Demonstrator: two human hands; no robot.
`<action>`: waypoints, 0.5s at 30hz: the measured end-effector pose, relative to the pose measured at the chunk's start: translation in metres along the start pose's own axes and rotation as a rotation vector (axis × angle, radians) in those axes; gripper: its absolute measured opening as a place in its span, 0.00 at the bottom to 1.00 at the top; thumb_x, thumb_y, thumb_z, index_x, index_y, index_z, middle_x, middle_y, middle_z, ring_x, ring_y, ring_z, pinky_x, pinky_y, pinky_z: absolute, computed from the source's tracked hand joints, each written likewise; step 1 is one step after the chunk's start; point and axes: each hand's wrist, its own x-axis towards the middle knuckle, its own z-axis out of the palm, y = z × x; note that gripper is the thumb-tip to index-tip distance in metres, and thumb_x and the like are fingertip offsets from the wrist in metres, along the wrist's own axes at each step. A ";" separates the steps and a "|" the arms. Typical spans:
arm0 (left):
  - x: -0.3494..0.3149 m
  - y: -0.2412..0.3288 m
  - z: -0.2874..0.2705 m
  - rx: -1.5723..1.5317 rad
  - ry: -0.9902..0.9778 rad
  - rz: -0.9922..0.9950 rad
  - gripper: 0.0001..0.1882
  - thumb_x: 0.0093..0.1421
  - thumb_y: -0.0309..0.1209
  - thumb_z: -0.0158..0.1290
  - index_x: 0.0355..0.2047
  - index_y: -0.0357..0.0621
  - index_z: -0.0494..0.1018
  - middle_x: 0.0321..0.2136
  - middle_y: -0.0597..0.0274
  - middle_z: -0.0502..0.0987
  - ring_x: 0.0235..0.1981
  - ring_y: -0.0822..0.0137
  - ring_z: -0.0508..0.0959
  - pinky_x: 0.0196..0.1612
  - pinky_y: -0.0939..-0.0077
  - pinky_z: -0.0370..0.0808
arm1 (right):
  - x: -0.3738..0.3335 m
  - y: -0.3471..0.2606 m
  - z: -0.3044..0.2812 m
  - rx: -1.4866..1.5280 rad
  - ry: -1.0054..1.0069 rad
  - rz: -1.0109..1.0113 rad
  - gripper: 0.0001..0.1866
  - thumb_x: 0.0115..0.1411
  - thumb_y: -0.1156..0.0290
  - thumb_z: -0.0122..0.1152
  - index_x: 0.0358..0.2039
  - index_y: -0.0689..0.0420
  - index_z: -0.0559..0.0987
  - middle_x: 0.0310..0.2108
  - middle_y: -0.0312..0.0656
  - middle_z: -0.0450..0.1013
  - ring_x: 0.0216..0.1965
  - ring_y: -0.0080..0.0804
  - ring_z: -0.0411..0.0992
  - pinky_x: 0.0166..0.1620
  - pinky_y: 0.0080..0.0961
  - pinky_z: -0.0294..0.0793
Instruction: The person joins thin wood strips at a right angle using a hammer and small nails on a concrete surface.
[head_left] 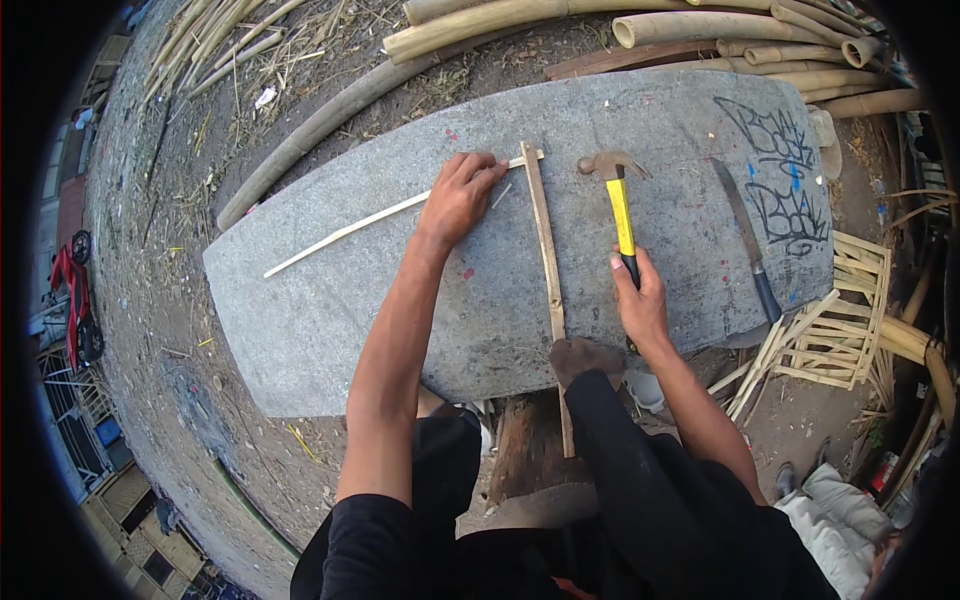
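Observation:
My left hand [460, 200] is closed, fingertips pinching a pale thin bamboo strip [345, 234] close to its far right end. There the strip meets the upper end of a longer wooden stick [546, 245], which lies toward me across the grey slab table [390, 330]. What appears to be my foot [585, 358], below a black trouser leg, presses on the stick near the table's front edge. My right hand [641, 298] grips a claw hammer [620, 215] by its yellow and black handle, head up, right of the stick. A short pale sliver [502, 195] lies beside my left fingers.
A knife [741, 215] with a dark handle lies on the table's right side. Bamboo poles [520, 30] are piled beyond the far edge. A slatted bamboo frame [838, 320] stands at the right. Under the front edge are a wooden stump [530, 450] and a white container [647, 391].

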 end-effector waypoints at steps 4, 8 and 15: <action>0.000 0.000 -0.009 0.064 -0.050 0.053 0.17 0.56 0.24 0.55 0.47 0.45 0.80 0.44 0.63 0.77 0.48 0.62 0.75 0.52 0.66 0.74 | -0.001 0.002 0.000 0.003 -0.009 0.020 0.20 0.69 0.54 0.54 0.46 0.60 0.75 0.25 0.37 0.67 0.29 0.25 0.65 0.35 0.29 0.67; 0.000 -0.004 -0.009 0.074 -0.057 0.109 0.19 0.57 0.25 0.54 0.49 0.46 0.79 0.45 0.64 0.77 0.48 0.63 0.75 0.53 0.66 0.74 | -0.002 0.003 0.001 0.000 -0.004 0.011 0.19 0.69 0.56 0.54 0.45 0.60 0.75 0.24 0.36 0.66 0.28 0.23 0.64 0.35 0.29 0.67; -0.005 -0.001 -0.011 0.111 -0.110 0.091 0.20 0.57 0.26 0.53 0.51 0.47 0.79 0.47 0.67 0.76 0.49 0.63 0.75 0.54 0.67 0.74 | -0.005 0.001 0.000 0.007 -0.007 0.027 0.17 0.69 0.58 0.55 0.45 0.60 0.75 0.24 0.36 0.66 0.28 0.23 0.64 0.34 0.28 0.67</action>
